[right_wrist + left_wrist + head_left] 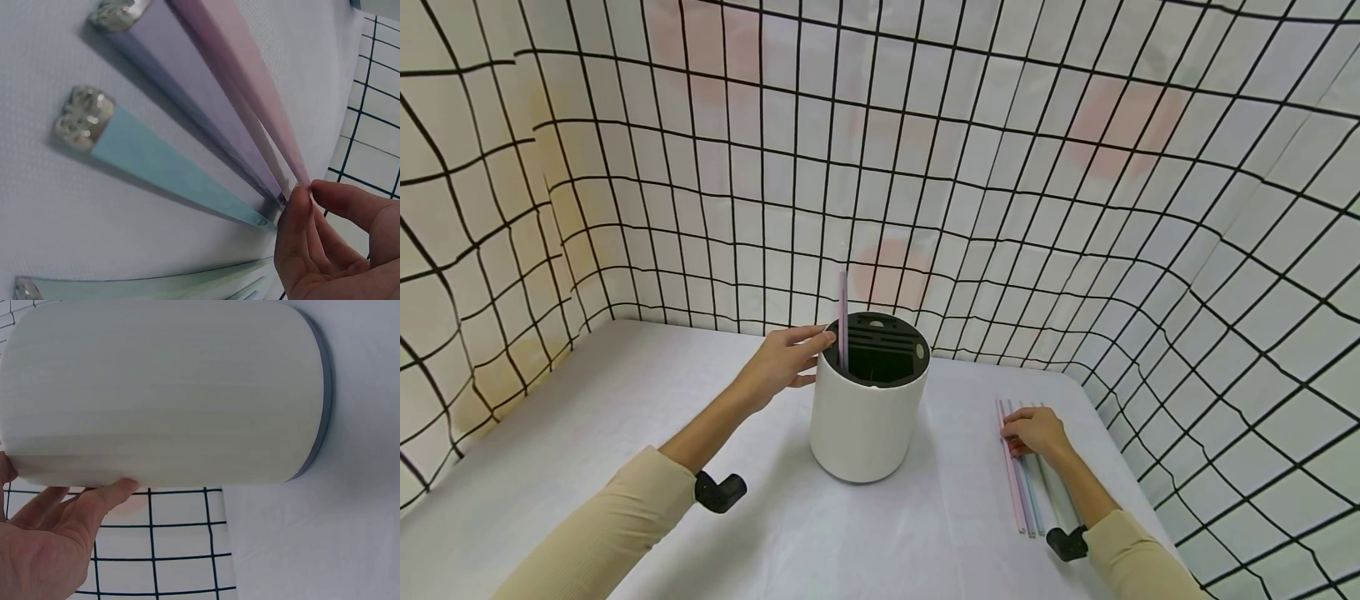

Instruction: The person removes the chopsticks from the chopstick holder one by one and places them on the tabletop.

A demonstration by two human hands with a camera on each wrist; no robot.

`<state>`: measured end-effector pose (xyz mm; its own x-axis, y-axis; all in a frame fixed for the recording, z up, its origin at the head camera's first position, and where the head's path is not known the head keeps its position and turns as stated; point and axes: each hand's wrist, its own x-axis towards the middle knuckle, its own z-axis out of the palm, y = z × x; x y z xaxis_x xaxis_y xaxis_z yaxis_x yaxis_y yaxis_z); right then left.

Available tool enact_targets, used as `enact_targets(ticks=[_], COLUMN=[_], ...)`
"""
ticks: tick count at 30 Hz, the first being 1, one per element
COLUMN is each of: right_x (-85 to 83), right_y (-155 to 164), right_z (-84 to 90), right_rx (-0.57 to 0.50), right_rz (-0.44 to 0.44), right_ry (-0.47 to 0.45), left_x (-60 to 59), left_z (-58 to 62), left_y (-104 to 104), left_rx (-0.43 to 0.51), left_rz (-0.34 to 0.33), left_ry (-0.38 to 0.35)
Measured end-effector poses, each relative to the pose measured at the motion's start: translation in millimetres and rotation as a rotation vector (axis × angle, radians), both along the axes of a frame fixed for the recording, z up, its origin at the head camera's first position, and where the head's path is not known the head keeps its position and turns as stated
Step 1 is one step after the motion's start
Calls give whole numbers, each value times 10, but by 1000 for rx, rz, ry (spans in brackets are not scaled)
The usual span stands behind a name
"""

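1. Fingertips [294, 206] of the right hand [1036, 431] are seen nearest the lens in the right wrist view; thumb and forefinger are brought almost together at the near tip of the pink chopstick [244, 87], but a firm pinch cannot be confirmed.
2. Just beside the pink one, a lilac chopstick [187, 94] and a pale blue chopstick [162, 169] are laid, each with a metal cap at the end away from the fingers; a greenish chopstick [156, 284] is seen at the lower edge.
3. From the head view, the sticks are laid side by side on the white table [625, 433], and their long axis runs from the person toward the back wall. The right hand is rested on their far half, with curled fingers.
4. To the left of these sticks, well apart from them, a white holder [865, 417] with a dark slotted insert is stood upright. One pink chopstick [843, 321] is already placed vertically in it, at its left rim.
5. The left hand [782, 360] is held against the upper left side of the holder, its fingers straight and together, the tips touching the rim.
6. The lying sticks are much nearer to the right hand; the holder lies to its left.
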<state>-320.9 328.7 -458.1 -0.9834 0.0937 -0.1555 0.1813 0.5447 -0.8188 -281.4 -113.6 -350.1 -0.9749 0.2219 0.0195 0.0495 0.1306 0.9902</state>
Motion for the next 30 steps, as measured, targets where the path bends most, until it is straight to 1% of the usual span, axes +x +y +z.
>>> enact_targets(ticks=[7,10,13,16,18,20,26,30], right_x=[17,27,32,42,53,71,132,178], right_y=[4,10,1,-38,-96,-169,-439,-673], right_z=[-1,16,56,143,240,373,859,1175], right_rx=[11,15,19,31,28,12,-68,-78], right_rz=[-22,-14,-18,-11,-2,24,113,154], right_ry=[40,50,49,56,68,90,180,211], left_x=[-3,-3,-3,-2,-1,0,3,6], left_z=[1,-1,-1,6,13,19,29,27], left_y=[7,7,7,9,9,10,15,15], left_rx=[1,-1,-3,-4,-3,0,10,-2], left_rz=[-5,-6,-8,-10,-7,-4,2,5], left_ry=[1,1,3,3,2,1,-11,-16])
